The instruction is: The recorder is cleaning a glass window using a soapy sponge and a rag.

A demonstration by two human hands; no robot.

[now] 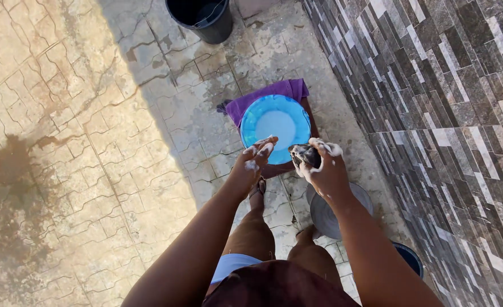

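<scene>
A small dark, wet bundle of cloth (305, 155), flecked with white suds, sits in the right hand (325, 167), whose soapy fingers are curled tight around it. The bundle hangs in the air just off the near right rim of a round, light blue plastic basin (251, 122) filled with pale, milky water. The left hand (255, 161) hovers beside it over the near edge of the basin, fingers held loosely together and pointing toward the bundle, foam on the fingertips, gripping nothing. The two hands are close but not touching.

The basin rests on a purple cloth (285, 89) draped over a low dark red stool (277, 169); the cloth spills over the stool's far and left edges. Below the right wrist, on the paved ground (92, 142), stands a round grey metal bowl (322, 216), and a dark blue round rim (411, 257) shows at the right forearm. A black plastic bucket (203, 20) stands well apart at the far edge of the paving. A wall of striped grey and brown tiles (450, 113) runs along the right side. The person's bare legs and feet stand between the stool and the grey bowl.
</scene>
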